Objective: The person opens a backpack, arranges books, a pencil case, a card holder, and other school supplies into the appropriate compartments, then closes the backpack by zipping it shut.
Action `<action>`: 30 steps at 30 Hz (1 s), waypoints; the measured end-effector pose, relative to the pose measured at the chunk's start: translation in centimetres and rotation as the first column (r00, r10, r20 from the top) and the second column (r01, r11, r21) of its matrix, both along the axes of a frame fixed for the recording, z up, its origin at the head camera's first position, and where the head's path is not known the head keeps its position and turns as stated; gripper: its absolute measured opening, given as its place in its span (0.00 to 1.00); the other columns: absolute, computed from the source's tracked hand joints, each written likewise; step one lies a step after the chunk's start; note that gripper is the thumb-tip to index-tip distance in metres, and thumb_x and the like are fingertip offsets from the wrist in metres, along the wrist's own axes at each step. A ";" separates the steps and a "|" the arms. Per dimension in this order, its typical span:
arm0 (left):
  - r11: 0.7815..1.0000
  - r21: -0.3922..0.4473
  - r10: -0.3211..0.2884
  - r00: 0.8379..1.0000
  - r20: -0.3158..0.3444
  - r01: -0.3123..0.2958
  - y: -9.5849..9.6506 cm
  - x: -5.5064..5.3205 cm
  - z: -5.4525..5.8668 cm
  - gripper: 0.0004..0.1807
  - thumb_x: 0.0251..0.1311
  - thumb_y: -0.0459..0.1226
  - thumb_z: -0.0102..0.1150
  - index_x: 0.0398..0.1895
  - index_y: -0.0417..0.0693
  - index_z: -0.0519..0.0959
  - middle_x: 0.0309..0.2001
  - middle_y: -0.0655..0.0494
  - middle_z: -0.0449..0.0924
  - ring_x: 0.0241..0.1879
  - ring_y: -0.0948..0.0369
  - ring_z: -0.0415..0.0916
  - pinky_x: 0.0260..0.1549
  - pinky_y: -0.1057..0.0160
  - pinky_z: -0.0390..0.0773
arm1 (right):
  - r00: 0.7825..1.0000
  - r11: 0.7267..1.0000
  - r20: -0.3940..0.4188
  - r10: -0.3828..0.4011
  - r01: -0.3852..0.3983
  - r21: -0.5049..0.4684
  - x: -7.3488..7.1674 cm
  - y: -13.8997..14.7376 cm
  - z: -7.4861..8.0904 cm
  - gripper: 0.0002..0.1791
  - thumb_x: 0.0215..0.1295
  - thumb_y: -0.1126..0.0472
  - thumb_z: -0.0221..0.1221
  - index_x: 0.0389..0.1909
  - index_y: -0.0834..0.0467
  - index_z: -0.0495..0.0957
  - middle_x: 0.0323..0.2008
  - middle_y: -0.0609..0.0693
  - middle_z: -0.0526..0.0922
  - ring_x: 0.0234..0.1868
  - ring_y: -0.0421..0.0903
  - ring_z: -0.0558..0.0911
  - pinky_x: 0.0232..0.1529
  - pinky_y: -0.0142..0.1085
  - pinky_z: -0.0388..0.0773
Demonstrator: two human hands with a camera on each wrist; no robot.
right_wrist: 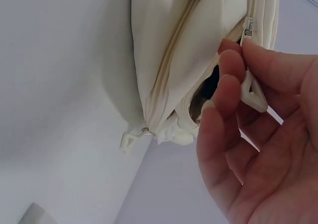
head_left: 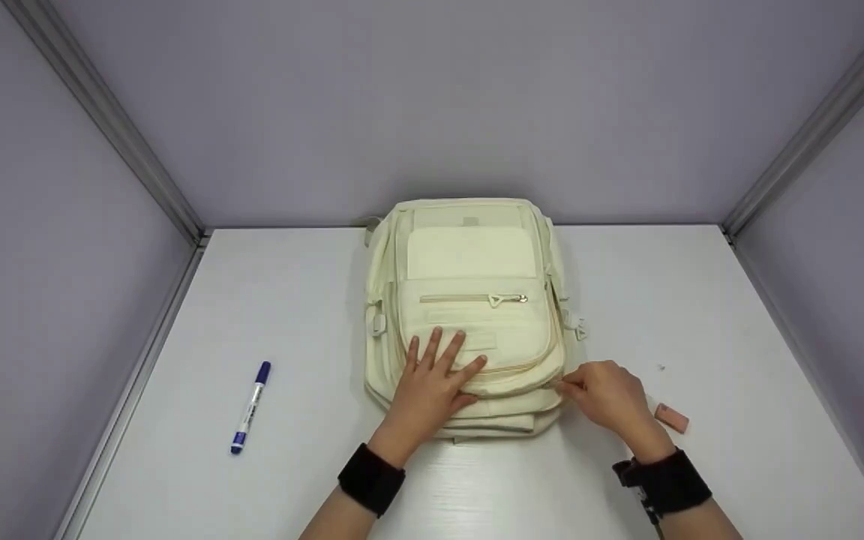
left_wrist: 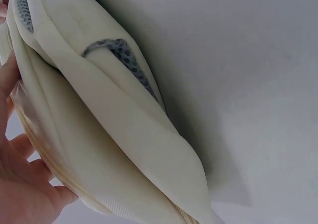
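A cream backpack [head_left: 469,255] lies front side up on the white table. My left hand [head_left: 428,390] rests on its lower front with the fingers spread. In the left wrist view, those fingers lie along the edge of a pocket with a tan zipper [left_wrist: 49,167]. At the backpack's lower right side, my right hand [head_left: 608,394] pinches a zipper pull [right_wrist: 253,92] between thumb and index finger. Beside the fingers, the zipper stands parted in the right wrist view, with a dark gap and something dark blue [right_wrist: 211,82] inside.
A blue-and-white marker [head_left: 250,409] lies to the left of the backpack. A pink eraser [head_left: 672,418] with a white end sits beyond my right wrist, near a tiny white scrap [head_left: 661,367]. Grey panels [head_left: 469,97] enclose the table at the back and sides.
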State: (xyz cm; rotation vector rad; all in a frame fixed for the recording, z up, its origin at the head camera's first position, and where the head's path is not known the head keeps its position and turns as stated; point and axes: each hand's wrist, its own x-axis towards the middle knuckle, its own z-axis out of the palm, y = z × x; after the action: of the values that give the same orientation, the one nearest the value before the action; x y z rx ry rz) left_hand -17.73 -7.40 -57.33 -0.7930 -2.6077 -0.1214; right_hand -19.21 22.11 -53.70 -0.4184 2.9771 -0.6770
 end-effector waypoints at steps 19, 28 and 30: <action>0.997 0.063 -0.050 0.993 0.111 0.043 -0.2 -0.2 0.4 0.31 0.57 0.56 0.65 0.65 0.68 0.75 0.75 0.48 0.55 0.73 0.41 0.47 0.65 0.34 0.51 | 0.972 0.985 -0.223 -0.074 0.107 0.138 -3.9 0.8 -0.3 0.13 0.59 0.60 0.65 0.15 0.50 0.82 0.14 0.46 0.72 0.15 0.47 0.68 0.12 0.44 0.65; 0.996 0.079 -0.058 0.985 0.160 0.046 -0.1 -0.2 0.6 0.30 0.56 0.53 0.67 0.64 0.68 0.76 0.75 0.48 0.54 0.73 0.41 0.45 0.65 0.34 0.49 | 0.951 0.979 -0.286 -0.116 0.158 0.126 -4.7 1.6 -0.4 0.09 0.61 0.59 0.65 0.23 0.56 0.87 0.14 0.50 0.76 0.13 0.47 0.69 0.12 0.45 0.67; 0.996 0.079 -0.058 0.983 0.173 0.045 0.0 -0.3 0.7 0.30 0.56 0.53 0.67 0.64 0.67 0.76 0.75 0.48 0.54 0.74 0.41 0.45 0.65 0.34 0.49 | 0.949 0.980 -0.291 -0.119 0.159 0.118 -5.2 1.5 -0.4 0.10 0.61 0.60 0.65 0.22 0.57 0.88 0.14 0.50 0.75 0.12 0.46 0.68 0.11 0.44 0.66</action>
State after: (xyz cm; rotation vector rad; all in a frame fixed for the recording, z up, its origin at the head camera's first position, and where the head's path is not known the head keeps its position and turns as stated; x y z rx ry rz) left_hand -17.99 -7.43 -56.58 -0.8590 -2.7282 -0.3157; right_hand -24.41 23.65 -54.06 -0.3219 3.3260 -0.4444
